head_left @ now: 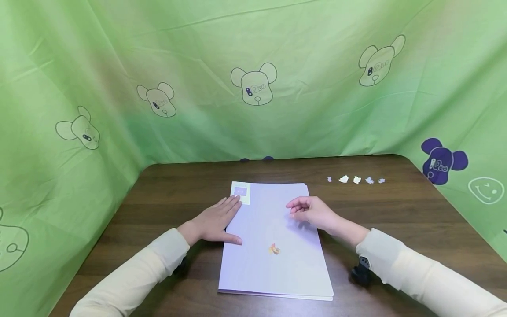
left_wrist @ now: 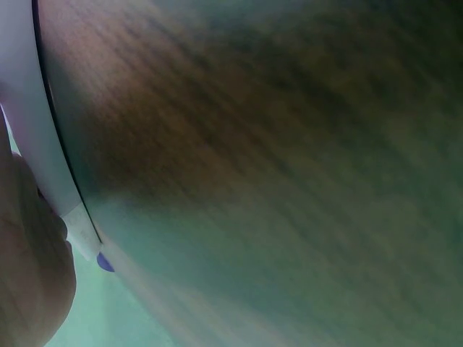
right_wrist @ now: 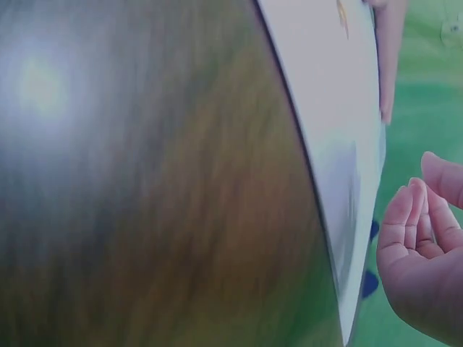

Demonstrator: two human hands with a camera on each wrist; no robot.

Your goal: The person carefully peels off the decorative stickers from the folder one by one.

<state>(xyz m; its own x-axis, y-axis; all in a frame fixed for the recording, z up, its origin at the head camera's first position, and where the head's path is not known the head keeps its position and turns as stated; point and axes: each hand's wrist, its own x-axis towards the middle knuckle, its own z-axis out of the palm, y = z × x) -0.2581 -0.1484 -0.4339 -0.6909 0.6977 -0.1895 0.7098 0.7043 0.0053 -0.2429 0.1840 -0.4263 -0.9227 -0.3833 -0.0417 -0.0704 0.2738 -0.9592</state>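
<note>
A large white pad or folder of paper (head_left: 273, 273) lies on the table. Flat on its left side rests my left hand (head_left: 219, 220), fingers spread, fingertips at a small label with a purple square (head_left: 240, 199). Over the upper right part of the paper hovers my right hand (head_left: 313, 212), its fingers loosely bent. In the right wrist view nothing shows between the thumb and fingers of that hand (right_wrist: 427, 253). A small orange-and-yellow sticker-like piece (head_left: 274, 249) is on the lower middle of the paper. The left wrist view shows only part of the left hand (left_wrist: 32, 267).
Several small pale and purple cut-out pieces lie in a row at the table's back right, among them a white one (head_left: 343, 179) and a bluish one (head_left: 369, 180). The brown wooden table (head_left: 174, 189) is bounded by a green cloth (head_left: 198, 53) printed with bear heads.
</note>
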